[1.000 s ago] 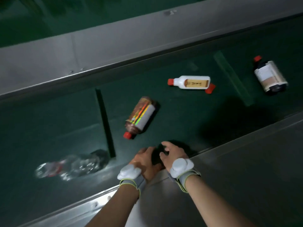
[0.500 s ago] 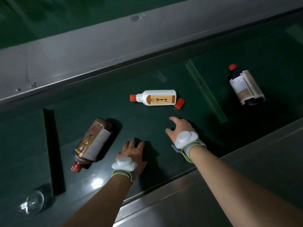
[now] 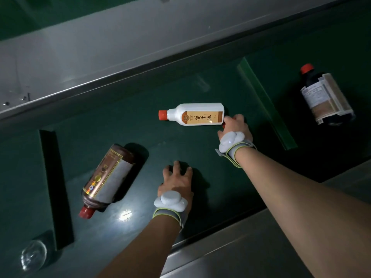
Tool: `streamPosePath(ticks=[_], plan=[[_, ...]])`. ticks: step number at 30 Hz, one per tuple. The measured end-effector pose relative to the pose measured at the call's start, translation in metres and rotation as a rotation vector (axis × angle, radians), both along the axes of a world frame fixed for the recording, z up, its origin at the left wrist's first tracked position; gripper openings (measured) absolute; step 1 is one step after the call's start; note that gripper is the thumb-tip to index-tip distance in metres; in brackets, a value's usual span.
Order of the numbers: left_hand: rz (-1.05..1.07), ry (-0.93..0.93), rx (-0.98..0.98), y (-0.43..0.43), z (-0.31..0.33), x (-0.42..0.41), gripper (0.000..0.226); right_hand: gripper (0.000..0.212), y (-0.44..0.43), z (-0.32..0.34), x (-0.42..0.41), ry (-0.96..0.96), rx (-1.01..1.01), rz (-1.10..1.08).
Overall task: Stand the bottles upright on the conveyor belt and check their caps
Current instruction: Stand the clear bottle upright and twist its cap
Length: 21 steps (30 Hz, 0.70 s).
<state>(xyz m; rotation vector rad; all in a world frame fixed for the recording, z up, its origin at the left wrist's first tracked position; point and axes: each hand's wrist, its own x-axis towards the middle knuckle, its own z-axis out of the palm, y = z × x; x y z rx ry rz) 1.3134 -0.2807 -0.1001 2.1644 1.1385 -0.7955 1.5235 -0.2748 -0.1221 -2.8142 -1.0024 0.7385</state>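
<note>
A dark green conveyor belt (image 3: 180,149) bordered by grey metal rails is seen from above, with every bottle lying on its side. The right hand (image 3: 235,125) is placed at the base end of the white bottle (image 3: 197,114), its fingers curled over something red there, though what is gripped cannot be told; a dark bottle (image 3: 325,97) lies well to its right. The left hand (image 3: 176,181) is pressed on the belt with fingers spread wide, holding nothing, and a brown bottle (image 3: 108,177) lies just to its left, a clear bottle (image 3: 34,255) farther left.
</note>
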Motion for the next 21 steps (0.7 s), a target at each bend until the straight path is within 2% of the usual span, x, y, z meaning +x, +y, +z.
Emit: streamPosePath(ticks=[6,9,14,17,21], plan=[[-0.008,-0.063,-0.031,0.005,-0.005,-0.014,0.07,0.016,-0.028,0.005,-0.032,0.025,0.111,-0.029],[0.026,-0.101,-0.021,0.002,0.007,-0.035,0.059,0.012,-0.039,0.02,-0.073,0.068,0.189,-0.005],[0.157,-0.199,0.076,-0.012,0.053,-0.12,0.047,0.03,-0.037,0.058,-0.176,0.163,0.272,-0.015],[0.178,-0.179,0.098,-0.021,0.074,-0.18,0.047,0.038,-0.027,0.09,-0.25,0.268,0.325,-0.076],[0.261,-0.191,0.105,-0.017,0.106,-0.255,0.056,0.041,-0.014,0.135,-0.358,0.375,0.371,0.008]])
